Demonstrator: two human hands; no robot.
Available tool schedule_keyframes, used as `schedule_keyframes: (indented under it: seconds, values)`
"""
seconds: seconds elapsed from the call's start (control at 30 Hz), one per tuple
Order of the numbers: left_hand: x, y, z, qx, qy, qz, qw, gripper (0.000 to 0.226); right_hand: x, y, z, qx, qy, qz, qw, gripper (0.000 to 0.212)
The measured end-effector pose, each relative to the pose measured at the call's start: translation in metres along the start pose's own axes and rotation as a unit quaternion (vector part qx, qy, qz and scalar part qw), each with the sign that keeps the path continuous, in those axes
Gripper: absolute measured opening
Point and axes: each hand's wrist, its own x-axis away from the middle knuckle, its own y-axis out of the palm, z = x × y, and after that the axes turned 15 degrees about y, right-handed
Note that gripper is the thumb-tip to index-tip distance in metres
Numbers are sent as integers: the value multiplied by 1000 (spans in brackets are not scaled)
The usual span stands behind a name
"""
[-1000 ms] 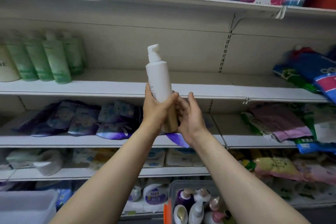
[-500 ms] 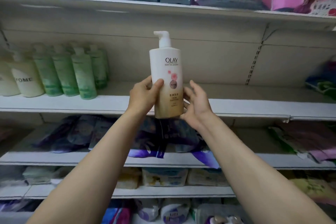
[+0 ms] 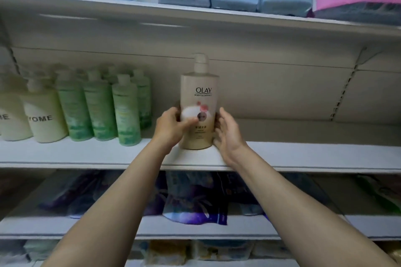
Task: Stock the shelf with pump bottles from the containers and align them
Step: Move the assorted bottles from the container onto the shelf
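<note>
The Olay pump bottle (image 3: pixel 199 112) stands upright near the front edge of the white shelf (image 3: pixel 303 156), label facing out, well right of the row of green bottles (image 3: pixel 102 106) and the cream bottles (image 3: pixel 43 119) at far left. The left hand (image 3: pixel 171 128) grasps its lower left side with thumb across the label. The right hand (image 3: pixel 227 132) cups its right side with loosely curved fingers (image 3: pixel 221 115) touching it.

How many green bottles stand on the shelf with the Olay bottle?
5 can be told: three in the front row, left of the Olay bottle, and two behind them. More may be hidden; the back row is blurred.
</note>
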Motion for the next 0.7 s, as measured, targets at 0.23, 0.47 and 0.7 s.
schedule_keyframes:
  seconds: [0.23, 0.47, 0.7]
  values:
    - [-53, -9, -53, -42, -97, 18, 994, 37, -70, 27, 1, 11, -21, 44, 999, 37]
    - [-83, -2, -69, 81, 16, 66, 994, 52, -114, 55, -8, -34, -31, 98, 994, 23]
    - [-95, 3, -84, 27, 8, 91, 995, 65, -142, 54, 10, -67, -47, 101, 992, 18]
